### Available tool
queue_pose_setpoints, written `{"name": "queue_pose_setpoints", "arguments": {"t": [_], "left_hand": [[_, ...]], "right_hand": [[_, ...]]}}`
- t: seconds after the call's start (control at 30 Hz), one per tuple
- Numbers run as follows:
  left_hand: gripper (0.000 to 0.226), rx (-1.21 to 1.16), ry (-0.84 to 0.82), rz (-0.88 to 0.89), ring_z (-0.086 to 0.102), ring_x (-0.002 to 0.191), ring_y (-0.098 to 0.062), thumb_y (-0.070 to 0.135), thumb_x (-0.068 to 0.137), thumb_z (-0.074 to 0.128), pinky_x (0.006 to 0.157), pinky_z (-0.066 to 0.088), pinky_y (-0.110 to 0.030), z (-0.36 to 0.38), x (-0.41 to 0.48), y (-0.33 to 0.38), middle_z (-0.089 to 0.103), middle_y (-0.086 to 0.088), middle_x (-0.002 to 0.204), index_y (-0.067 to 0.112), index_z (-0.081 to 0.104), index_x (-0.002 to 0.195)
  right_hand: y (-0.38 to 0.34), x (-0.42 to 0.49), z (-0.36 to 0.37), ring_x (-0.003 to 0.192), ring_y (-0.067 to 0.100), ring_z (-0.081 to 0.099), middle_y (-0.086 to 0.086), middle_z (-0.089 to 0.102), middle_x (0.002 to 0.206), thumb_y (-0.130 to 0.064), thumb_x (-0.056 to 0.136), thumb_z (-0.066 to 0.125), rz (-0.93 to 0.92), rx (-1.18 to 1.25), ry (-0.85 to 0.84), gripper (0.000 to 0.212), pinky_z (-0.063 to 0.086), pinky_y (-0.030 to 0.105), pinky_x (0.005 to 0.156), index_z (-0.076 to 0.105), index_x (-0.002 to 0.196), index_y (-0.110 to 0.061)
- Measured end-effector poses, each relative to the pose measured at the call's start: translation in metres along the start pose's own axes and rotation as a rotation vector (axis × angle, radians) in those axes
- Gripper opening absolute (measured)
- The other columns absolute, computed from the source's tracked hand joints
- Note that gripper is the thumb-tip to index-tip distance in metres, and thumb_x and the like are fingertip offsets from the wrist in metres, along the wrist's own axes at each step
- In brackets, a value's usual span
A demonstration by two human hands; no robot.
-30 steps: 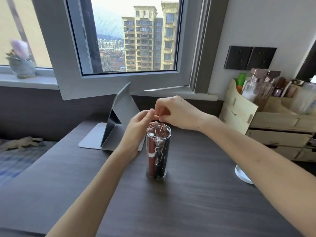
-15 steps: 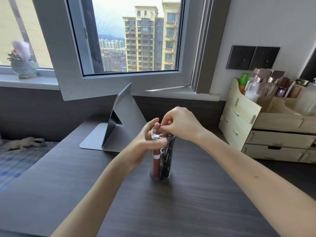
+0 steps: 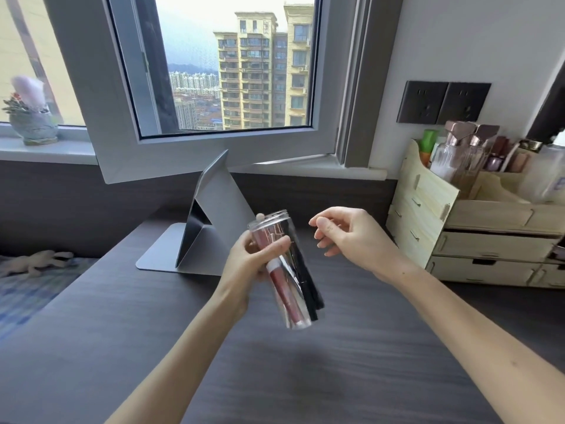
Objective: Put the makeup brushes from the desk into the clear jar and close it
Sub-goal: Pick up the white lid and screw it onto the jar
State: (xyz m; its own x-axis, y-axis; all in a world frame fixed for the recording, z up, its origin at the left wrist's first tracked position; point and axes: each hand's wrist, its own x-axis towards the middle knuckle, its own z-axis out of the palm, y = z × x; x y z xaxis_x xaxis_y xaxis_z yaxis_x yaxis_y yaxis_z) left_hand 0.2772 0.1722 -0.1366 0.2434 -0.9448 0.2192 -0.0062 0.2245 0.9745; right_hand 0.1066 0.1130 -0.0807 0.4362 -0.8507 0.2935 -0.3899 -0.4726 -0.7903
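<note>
The clear jar (image 3: 293, 289) is lifted off the dark desk (image 3: 305, 371) and tilted, its open mouth pointing up and to the left. Inside it lie the makeup brushes (image 3: 302, 280), red and black handled ones among them. My left hand (image 3: 253, 258) grips the jar around its upper half. My right hand (image 3: 348, 234) hovers just right of the jar's mouth, fingers apart and holding nothing. No lid sits on the jar, and I see no lid in view.
A grey folding stand (image 3: 208, 237) is on the desk behind the jar. A wooden drawer organiser (image 3: 477, 234) with bottles stands at the right against the wall. An open window frame (image 3: 195, 154) juts over the desk's back. A bed (image 3: 27, 283) lies to the left.
The jar stood on the desk with both hands at its mouth. Now my left hand has raised and tilted it, and my right hand has drawn away to the right, open.
</note>
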Motion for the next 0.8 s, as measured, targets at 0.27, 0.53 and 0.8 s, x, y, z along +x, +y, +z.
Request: {"name": "queue_pose_setpoints", "arguments": {"t": [0.27,0.53,0.8], "left_hand": [[0.069,0.138,-0.003,0.099,0.064,0.086,-0.016,0.033,0.049,0.086,0.085,0.055,-0.037,-0.002,-0.002,0.005,0.068,-0.009,0.101,0.022,0.054,0.110],[0.094,0.353,-0.207,0.183,0.062,0.104,0.000,0.047,0.051,0.079,0.100,0.046,-0.037,0.007,-0.006,0.003,0.061,0.032,0.114,0.056,0.031,0.131],[0.076,0.196,-0.280,0.148,0.063,0.103,-0.005,0.016,0.047,0.086,0.083,0.048,-0.017,0.011,-0.008,0.006,0.066,0.016,0.112,0.035,0.056,0.114]], "right_hand": [[0.055,-0.027,-0.041,0.121,0.025,0.048,0.005,0.048,0.133,-0.048,0.084,0.058,0.337,-0.906,-0.280,0.059,0.043,0.037,0.096,0.040,0.135,-0.027],[0.102,-0.049,-0.080,0.124,0.027,0.047,0.006,0.044,0.141,-0.052,0.077,0.063,0.728,-1.046,-0.472,0.084,0.045,0.035,0.095,0.024,0.145,-0.021],[0.098,-0.049,-0.074,0.104,0.024,0.056,0.003,0.048,0.136,-0.031,0.074,0.069,0.630,-0.733,-0.264,0.064,0.058,0.033,0.066,0.045,0.133,-0.021]]}}
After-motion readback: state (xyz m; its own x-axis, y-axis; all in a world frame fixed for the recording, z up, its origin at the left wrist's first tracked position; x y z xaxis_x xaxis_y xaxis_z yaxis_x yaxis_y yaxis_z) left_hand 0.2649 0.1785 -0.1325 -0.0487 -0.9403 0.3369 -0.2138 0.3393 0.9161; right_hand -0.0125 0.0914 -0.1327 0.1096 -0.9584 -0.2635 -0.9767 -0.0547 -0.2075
